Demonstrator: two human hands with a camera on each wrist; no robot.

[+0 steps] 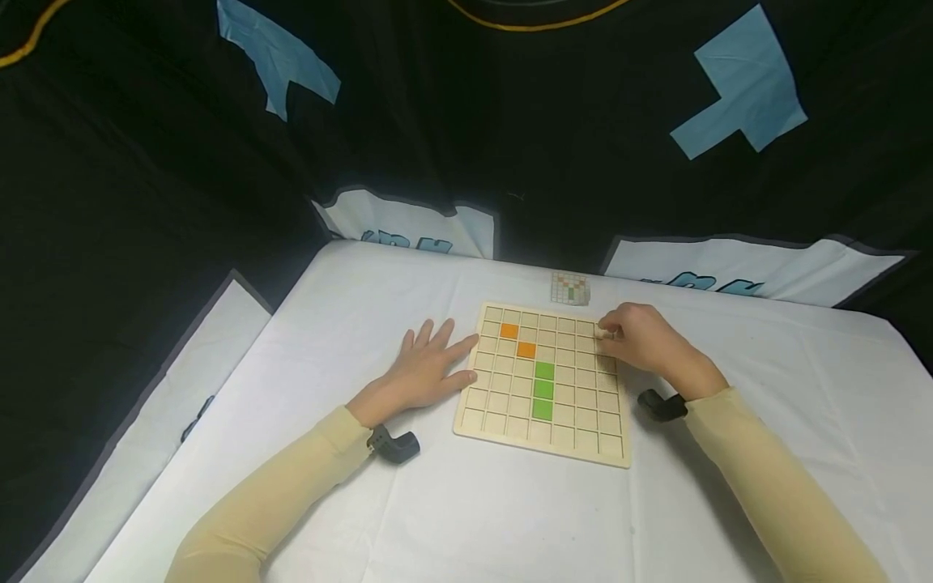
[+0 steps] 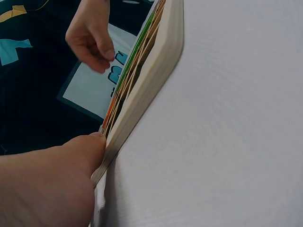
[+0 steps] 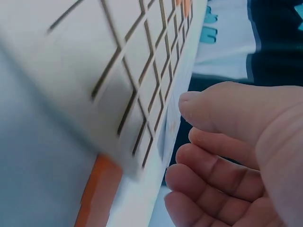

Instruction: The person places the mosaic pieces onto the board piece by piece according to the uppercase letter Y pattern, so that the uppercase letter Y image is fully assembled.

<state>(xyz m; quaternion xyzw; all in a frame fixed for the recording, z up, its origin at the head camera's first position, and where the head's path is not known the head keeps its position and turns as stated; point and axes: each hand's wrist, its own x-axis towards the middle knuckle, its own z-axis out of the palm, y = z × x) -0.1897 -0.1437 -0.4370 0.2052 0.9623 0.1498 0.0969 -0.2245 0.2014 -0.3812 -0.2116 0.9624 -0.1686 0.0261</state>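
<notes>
A light wooden grid board (image 1: 583, 441) lies flat on the white tablecloth. Within its cells sit two orange squares (image 1: 526, 350) on a diagonal and three green squares (image 1: 543, 389) in a column below them. My left hand (image 1: 423, 372) spreads its fingers on the cloth, with index finger and thumb touching the board's left edge. Over the upper right edge hovers my right hand (image 1: 640, 336), its fingers loosely bent. In the right wrist view nothing shows between that thumb (image 3: 199, 109) and the fingers. An orange piece (image 3: 99, 189) appears past the board's edge there, its kind unclear.
Beyond the board's far edge lies a small card printed with a coloured grid (image 1: 570, 289). A black curtain (image 1: 466, 146) with blue tape stands behind the table (image 1: 510, 518). Each wrist wears a black camera (image 1: 394, 445).
</notes>
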